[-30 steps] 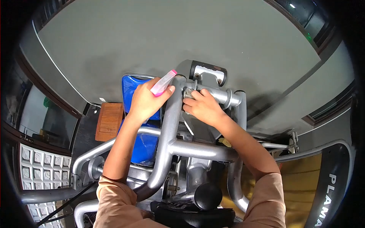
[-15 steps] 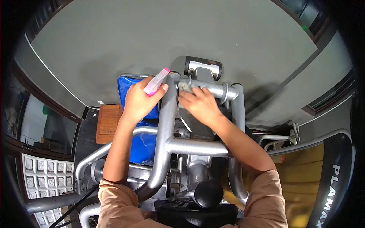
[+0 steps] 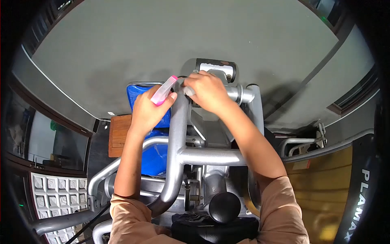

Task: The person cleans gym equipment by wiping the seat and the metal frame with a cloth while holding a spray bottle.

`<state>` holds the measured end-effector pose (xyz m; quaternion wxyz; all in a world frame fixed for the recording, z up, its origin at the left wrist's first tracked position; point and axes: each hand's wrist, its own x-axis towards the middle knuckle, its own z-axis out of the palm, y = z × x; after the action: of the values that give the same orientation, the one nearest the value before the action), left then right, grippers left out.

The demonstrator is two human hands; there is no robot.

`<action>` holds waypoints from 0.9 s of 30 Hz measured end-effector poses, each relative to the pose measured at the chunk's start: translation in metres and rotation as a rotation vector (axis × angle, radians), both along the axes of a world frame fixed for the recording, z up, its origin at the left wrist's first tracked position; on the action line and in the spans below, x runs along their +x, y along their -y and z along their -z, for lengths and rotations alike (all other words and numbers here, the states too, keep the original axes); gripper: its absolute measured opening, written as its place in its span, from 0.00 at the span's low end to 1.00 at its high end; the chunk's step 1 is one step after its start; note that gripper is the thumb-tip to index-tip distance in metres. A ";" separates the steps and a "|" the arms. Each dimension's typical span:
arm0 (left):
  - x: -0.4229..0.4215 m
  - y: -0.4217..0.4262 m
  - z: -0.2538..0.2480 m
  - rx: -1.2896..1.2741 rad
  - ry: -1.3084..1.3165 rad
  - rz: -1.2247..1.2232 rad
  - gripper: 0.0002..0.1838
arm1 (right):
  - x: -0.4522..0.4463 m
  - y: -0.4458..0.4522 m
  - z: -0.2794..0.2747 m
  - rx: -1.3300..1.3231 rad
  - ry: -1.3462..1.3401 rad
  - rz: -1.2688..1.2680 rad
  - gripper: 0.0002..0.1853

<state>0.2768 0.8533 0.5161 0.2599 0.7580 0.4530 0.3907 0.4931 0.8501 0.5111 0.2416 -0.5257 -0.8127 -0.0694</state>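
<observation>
My left hand [image 3: 148, 109] is closed around a translucent spray bottle [image 3: 163, 92] with pink parts, beside the upper left post of a silver tubular frame [image 3: 175, 142]. Bunched under the fingers of my right hand [image 3: 208, 90] is a greyish cloth [image 3: 188, 90], pressed against the top of that post, where the crossbar joins it. My right fingers hide part of the cloth and the joint.
Behind the left post is a blue seat pad [image 3: 154, 156]; a wooden box [image 3: 119, 135] stands left of it. A round black knob [image 3: 224, 207] is low in front. A black panel lettered PLAMAX [image 3: 361, 195] curves at the right. A grey wall [image 3: 203, 32] rises behind.
My right hand has moved up and left with the cloth, from the crossbar to the top of the left post. My left hand still holds the bottle; the view has shifted slightly.
</observation>
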 end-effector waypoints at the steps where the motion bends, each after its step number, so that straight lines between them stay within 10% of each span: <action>1: 0.001 -0.001 0.001 0.001 -0.001 0.006 0.20 | 0.005 0.006 -0.012 -0.142 0.022 -0.017 0.15; 7: 0.006 0.002 0.004 0.040 -0.012 0.019 0.21 | -0.003 -0.012 0.014 0.234 -0.115 0.146 0.13; 12: 0.004 0.000 0.006 0.029 -0.058 -0.006 0.20 | -0.013 -0.006 0.007 0.040 0.114 0.176 0.13; 14: 0.004 -0.001 0.005 0.038 -0.016 0.013 0.20 | -0.013 0.004 0.014 -0.056 -0.103 -0.196 0.06; 19: 0.004 0.002 -0.002 0.078 0.018 0.023 0.20 | -0.011 -0.019 0.007 0.186 0.026 0.217 0.13; 24: 0.002 0.007 -0.010 0.018 0.035 0.008 0.19 | -0.014 0.008 0.003 -0.135 -0.096 -0.252 0.13; 27: 0.002 0.006 -0.008 0.056 0.023 0.015 0.18 | -0.012 0.009 0.003 -0.016 0.039 -0.104 0.14</action>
<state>0.2788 0.8475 0.5237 0.2469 0.7637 0.4332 0.4100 0.4815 0.8407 0.5081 0.2249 -0.4831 -0.8440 -0.0602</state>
